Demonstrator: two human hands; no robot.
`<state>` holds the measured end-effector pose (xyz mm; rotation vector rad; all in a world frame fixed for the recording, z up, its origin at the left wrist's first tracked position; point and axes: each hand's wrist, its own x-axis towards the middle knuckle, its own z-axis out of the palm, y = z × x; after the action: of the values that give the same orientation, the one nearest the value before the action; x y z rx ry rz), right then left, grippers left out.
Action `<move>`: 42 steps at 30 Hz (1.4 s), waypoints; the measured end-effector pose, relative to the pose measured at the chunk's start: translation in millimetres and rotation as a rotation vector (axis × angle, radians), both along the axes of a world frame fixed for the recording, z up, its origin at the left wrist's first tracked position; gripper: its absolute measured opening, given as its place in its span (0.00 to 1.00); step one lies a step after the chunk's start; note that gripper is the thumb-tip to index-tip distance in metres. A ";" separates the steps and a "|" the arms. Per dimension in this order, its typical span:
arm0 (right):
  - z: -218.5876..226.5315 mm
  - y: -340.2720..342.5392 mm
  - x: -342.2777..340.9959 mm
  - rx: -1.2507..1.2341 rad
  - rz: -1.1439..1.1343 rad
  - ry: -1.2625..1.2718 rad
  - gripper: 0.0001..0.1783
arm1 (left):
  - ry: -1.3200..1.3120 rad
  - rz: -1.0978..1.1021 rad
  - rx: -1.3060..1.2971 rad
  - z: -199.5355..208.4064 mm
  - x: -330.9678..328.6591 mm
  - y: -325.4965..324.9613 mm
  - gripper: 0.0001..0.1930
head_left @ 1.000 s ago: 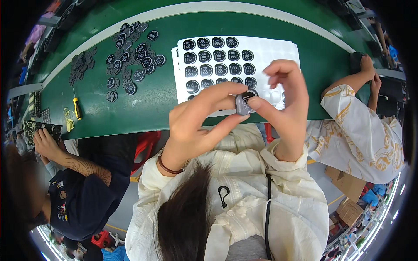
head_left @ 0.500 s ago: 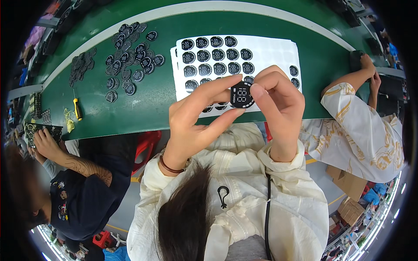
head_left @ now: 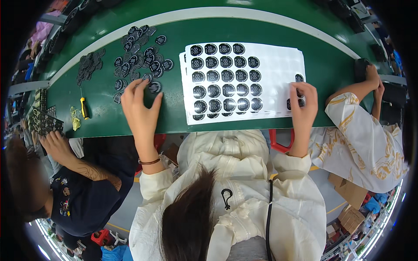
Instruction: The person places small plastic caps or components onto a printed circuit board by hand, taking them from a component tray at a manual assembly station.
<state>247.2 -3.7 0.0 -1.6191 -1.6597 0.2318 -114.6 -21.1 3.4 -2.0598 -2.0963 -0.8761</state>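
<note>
My left hand (head_left: 141, 102) is at the near right edge of a loose pile of round black display pieces (head_left: 134, 61). Its thumb and fingers are apart, on either side of one display piece (head_left: 154, 87) lying on the green table. Over the right edge of a white sheet of black round stickers (head_left: 278, 65) is my right hand (head_left: 304, 101). Its thumb and forefinger are bent close together at a black sticker (head_left: 299, 78) in the rightmost column. Whatever is between those fingertips is hidden.
Left of the pile lies a second heap of dark discs (head_left: 89, 66). A yellow-handled screwdriver (head_left: 84, 108) and yellow strands (head_left: 75, 119) lie nearer the left end. A co-worker's hand (head_left: 56, 145) works there on a dark perforated panel. Another person's arm (head_left: 355, 89) rests at the right.
My hands have separated: the left went to the pile, the right to the sheet's right edge. The display piece they held together is no longer between them.
</note>
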 end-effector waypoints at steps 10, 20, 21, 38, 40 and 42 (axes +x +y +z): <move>-6.3 1.4 20.0 0.026 -0.082 -0.050 0.15 | -0.082 0.279 0.019 -11.6 -19.7 38.9 0.15; -6.8 2.5 20.7 -0.072 0.007 -0.015 0.21 | 0.063 0.109 0.032 -16.6 -32.7 55.4 0.12; -8.0 2.0 20.3 -0.073 -0.003 -0.017 0.21 | 0.070 0.096 0.025 -17.7 -33.2 55.7 0.13; -2.4 26.0 36.8 -0.182 -0.094 -0.086 0.20 | -0.010 0.048 -0.049 -10.4 -34.1 53.5 0.10; -6.1 30.4 41.4 -0.213 -0.028 -0.075 0.19 | -0.052 0.032 -0.053 -10.6 -37.5 51.8 0.08; -6.9 33.6 41.1 -0.212 -0.020 -0.074 0.18 | -0.071 0.024 -0.056 -9.6 -38.2 51.8 0.08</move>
<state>288.3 29.9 -6.9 -1.8203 -1.7206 0.3519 -152.8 30.7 -6.2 -2.0547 -2.2016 -0.9112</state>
